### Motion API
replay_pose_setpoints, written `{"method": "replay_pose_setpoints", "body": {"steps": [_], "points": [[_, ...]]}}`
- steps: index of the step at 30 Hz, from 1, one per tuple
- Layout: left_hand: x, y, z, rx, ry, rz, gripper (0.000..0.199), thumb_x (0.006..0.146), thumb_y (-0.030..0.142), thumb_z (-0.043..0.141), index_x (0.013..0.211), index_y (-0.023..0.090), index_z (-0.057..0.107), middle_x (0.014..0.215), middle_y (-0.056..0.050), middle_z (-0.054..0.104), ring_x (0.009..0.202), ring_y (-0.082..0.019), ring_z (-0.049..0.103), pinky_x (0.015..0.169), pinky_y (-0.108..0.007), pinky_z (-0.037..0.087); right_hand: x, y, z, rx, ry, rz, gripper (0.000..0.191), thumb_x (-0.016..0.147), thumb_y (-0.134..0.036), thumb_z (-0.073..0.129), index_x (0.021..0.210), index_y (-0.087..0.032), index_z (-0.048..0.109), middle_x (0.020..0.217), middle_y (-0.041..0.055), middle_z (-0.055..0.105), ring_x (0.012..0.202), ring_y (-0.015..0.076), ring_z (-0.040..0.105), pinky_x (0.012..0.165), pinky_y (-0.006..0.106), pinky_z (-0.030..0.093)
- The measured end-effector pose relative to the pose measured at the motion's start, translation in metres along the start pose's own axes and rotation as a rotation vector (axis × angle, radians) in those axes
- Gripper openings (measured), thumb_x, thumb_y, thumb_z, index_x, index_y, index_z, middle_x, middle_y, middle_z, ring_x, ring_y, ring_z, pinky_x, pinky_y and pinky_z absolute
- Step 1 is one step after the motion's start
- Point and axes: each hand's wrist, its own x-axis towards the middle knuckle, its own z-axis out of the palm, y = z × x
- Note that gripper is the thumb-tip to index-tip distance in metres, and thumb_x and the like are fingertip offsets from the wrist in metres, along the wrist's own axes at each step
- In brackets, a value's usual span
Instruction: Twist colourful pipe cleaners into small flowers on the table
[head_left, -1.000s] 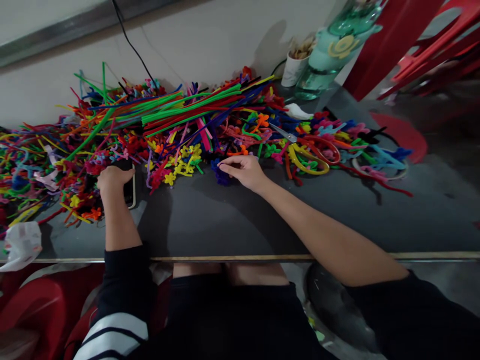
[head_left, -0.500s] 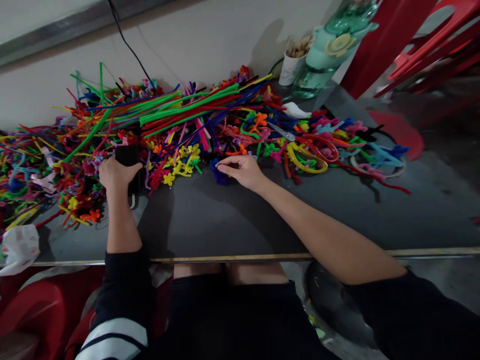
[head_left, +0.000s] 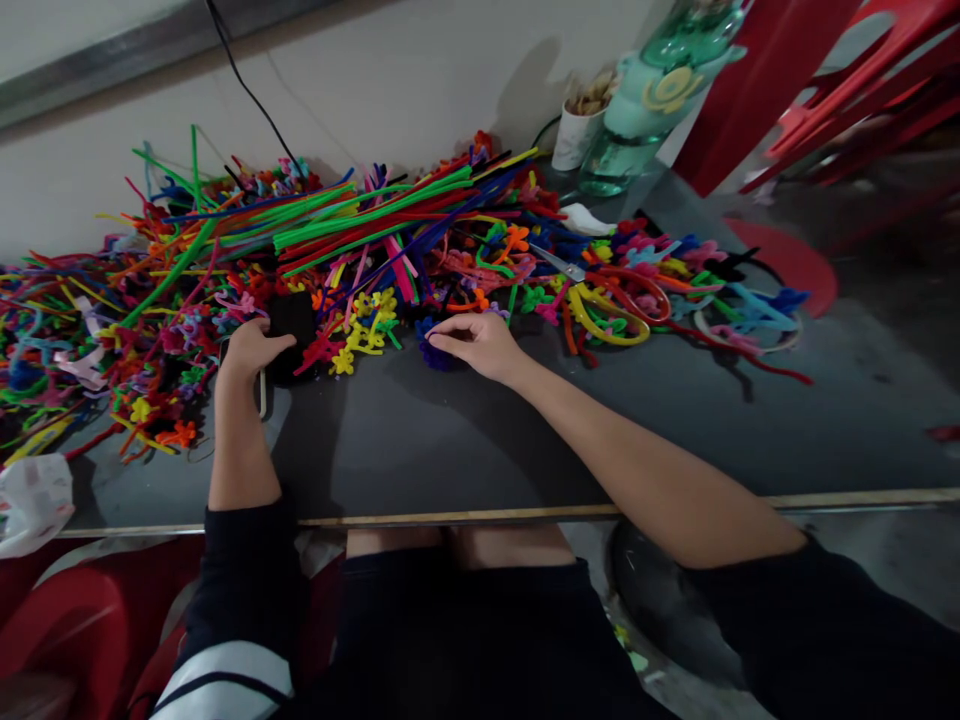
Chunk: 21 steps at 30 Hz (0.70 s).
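My right hand (head_left: 486, 346) is over the table, thumb and forefinger pinched on a dark blue fuzzy pipe-cleaner flower (head_left: 430, 352). A black phone (head_left: 292, 318) lies at the front of the heap, with my left hand (head_left: 251, 350) gripping its left side, thumb across its face and the other fingers partly hidden. Between the hands sit yellow pipe-cleaner flowers (head_left: 369, 318). Just right of my right hand are green and pink flowers, and scissors (head_left: 559, 263) with their blades toward the heap.
A heap of coloured pipe cleaners (head_left: 375, 212) runs along the wall. At the back right stand a paper cup (head_left: 576, 138) and a green bottle (head_left: 626, 125). Headbands (head_left: 611, 318) lie on the right. A plastic bag (head_left: 36, 500) hangs over the front left edge.
My left hand and the phone have shifted to the right, toward the yellow flowers. The right hand keeps its pinch on the blue flower, almost in place. The view has turned slightly.
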Motion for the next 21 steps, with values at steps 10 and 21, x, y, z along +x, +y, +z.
{"method": "replay_pose_setpoints", "body": {"steps": [10, 21], "points": [[-0.005, 0.018, 0.005, 0.019, 0.267, -0.165, 0.045, 0.088, 0.048, 0.045, 0.095, 0.014, 0.072, 0.105, -0.018, 0.071, 0.109, -0.036, 0.061, 0.095, -0.045, 0.045, -0.001, 0.000, 0.000, 0.060, 0.003, 0.038, 0.027, 0.076, -0.044, 0.069, 0.087, -0.020, 0.076, 0.078, 0.0048, 0.074, 0.068, 0.0176, 0.064, 0.063, 0.034, 0.049], [0.007, -0.010, 0.003, -0.134, -0.075, 0.025, 0.083, 0.061, 0.031, 0.076, 0.137, 0.012, 0.049, 0.132, -0.017, 0.058, 0.117, -0.030, 0.059, 0.099, -0.037, 0.045, -0.002, -0.003, 0.000, 0.060, -0.004, 0.033, 0.032, 0.076, -0.047, 0.069, 0.088, -0.018, 0.077, 0.081, 0.0082, 0.074, 0.072, 0.0196, 0.065, 0.066, 0.034, 0.049]]}}
